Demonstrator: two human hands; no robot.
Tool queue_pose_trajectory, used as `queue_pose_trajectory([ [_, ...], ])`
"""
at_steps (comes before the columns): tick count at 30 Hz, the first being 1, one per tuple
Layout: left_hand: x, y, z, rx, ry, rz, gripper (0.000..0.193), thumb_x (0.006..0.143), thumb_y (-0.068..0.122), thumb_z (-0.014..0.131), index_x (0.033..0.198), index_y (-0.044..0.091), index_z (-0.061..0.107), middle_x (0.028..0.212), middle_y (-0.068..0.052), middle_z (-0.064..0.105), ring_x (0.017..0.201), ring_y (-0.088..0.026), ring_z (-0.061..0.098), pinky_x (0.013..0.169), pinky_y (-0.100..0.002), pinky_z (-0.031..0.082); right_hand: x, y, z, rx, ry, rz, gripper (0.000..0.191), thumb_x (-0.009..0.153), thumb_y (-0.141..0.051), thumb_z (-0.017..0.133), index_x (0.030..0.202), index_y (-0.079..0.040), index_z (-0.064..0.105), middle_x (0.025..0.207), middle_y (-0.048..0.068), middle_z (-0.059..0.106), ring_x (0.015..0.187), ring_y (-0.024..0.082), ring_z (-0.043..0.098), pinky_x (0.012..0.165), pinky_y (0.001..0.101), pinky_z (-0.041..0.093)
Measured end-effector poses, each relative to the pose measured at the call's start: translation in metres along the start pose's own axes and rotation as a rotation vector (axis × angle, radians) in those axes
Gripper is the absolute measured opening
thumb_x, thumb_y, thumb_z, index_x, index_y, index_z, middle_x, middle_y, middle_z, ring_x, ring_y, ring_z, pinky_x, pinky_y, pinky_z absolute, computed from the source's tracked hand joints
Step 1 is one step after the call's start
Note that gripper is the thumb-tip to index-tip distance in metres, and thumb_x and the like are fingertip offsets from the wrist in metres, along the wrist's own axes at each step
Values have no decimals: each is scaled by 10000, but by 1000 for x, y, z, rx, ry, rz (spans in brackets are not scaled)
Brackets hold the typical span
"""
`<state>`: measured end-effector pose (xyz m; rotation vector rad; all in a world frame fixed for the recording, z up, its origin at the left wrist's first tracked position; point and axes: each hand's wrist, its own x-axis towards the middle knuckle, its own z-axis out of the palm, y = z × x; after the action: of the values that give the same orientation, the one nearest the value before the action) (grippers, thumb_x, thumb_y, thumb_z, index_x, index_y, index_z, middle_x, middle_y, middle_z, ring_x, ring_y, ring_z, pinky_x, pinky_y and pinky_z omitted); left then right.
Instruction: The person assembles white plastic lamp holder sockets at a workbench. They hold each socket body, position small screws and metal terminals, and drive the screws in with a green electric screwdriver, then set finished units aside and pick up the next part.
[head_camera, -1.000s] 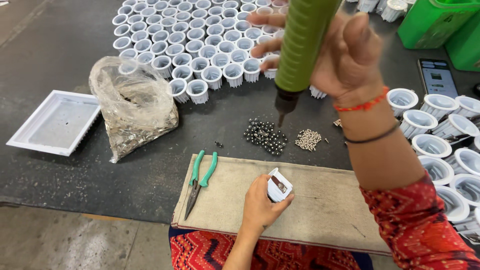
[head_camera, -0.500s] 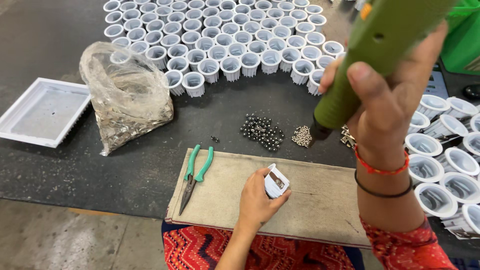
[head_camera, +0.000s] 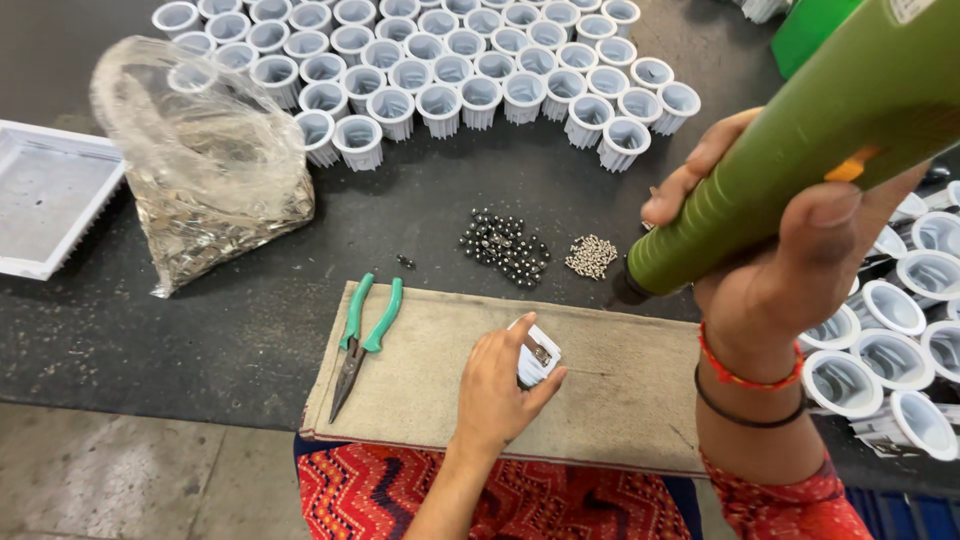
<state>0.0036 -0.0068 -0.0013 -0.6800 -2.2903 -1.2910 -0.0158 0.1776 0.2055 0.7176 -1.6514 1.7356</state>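
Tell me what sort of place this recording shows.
Most likely a small assembly workshop. Rows of identical white plastic cups cover the dark bench, the right hand holds a green power screwdriver, and the left hand steadies one white part on a padded board near loose screws.

Matt green plastic, ribbed near the nose, on the electric screwdriver (head_camera: 800, 150) gripped in the right hand (head_camera: 790, 260); smooth white moulded plastic with a small metal clip on the lamp housing (head_camera: 535, 355) pinched by the left hand (head_camera: 495, 390). Coarse, worn beige cloth over the work board (head_camera: 620, 400), rough dark matt tabletop (head_camera: 200, 320) beneath. Dull grey steel with glossy green plastic grips on the pliers (head_camera: 362, 335), crinkled clear plastic film for the bag (head_camera: 200, 160), shiny dark metal on the black screws (head_camera: 505, 245), bright metal on the silver screws (head_camera: 592, 256).
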Motion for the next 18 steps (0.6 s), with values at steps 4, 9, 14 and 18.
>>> queue_pose_trajectory([
  [4,2,3,-1,-22,18,10,769,833,289,841,1456,10,484,1038,-154,667,977,-349,644,925,-475,499,-4,0,-1,-46,-5,48,570,1148,-542,541,1405,-60,376,1025,218,544,712,280,565,649,376,510],
  [9,2,5,-3,-47,18,8,664,885,243,805,1440,30,509,1017,-145,664,966,-342,644,911,-461,506,-18,10,2,79,57,134,727,1150,-661,455,1479,-17,387,953,198,527,673,251,513,627,349,449],
  [14,3,7,-2,-61,8,-10,622,890,227,794,1408,21,518,979,-153,646,941,-348,640,904,-462,507,-30,18,-5,164,71,184,804,1065,-728,395,1377,11,445,902,223,549,641,263,515,625,367,453],
  [18,4,9,-4,-62,3,-22,612,884,221,792,1396,21,524,983,-157,651,949,-358,640,904,-466,507,-37,24,-10,249,63,198,837,1011,-767,371,1236,30,497,864,222,560,621,281,530,578,381,446],
])
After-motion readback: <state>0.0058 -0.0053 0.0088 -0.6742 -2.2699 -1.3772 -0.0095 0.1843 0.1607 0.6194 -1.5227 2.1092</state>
